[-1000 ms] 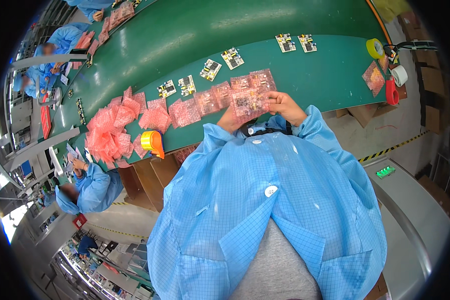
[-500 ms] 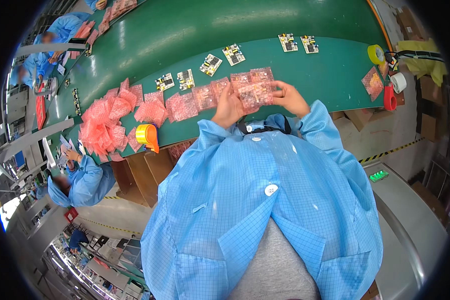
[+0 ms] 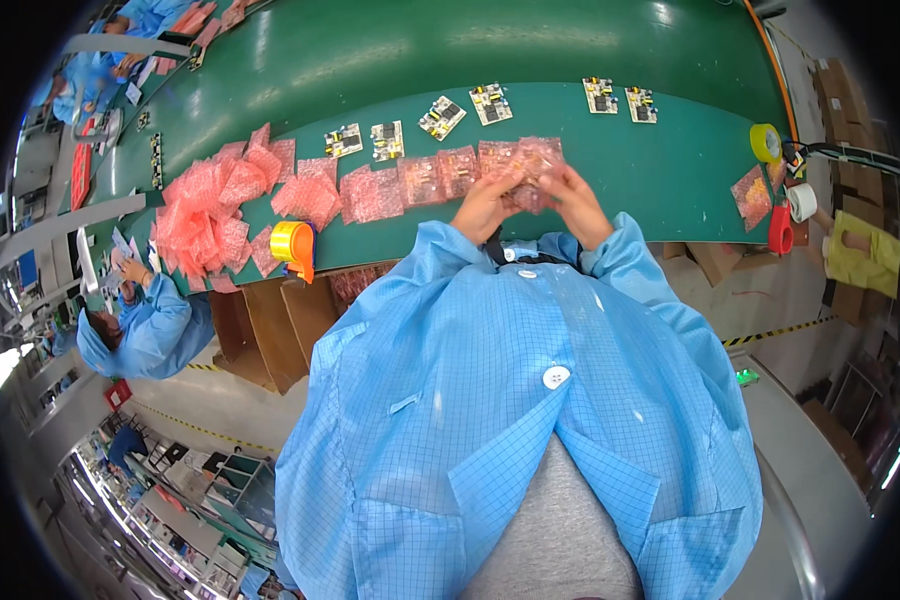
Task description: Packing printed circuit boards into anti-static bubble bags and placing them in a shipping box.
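Close to my body at the table's front edge, both hands hold a pink bubble bag (image 3: 532, 190) with a board showing dimly inside. My left hand (image 3: 485, 207) is closed on its left side. My right hand (image 3: 578, 208) grips its right side, fingers bent over it. Just beyond my hands lie filled pink bubble bags (image 3: 457, 172) in a row, partly covered by the hands at the right end. Farther back, several bare circuit boards (image 3: 441, 118) with black, white and yellow parts are spaced across the green table (image 3: 670, 185).
A heap of pink bubble bags (image 3: 205, 215) covers the left, beside an orange tape dispenser (image 3: 295, 245). At right are a yellow tape roll (image 3: 765, 143), a white roll (image 3: 801, 202) and a red tape dispenser (image 3: 781, 232). Cardboard boxes (image 3: 260, 335) stand below. A co-worker (image 3: 150, 320) sits left.
My hands have drawn closer together round the bubble bag, which has turned from lying broad and flat to a narrower, tilted pose. The whole view has shifted slightly.
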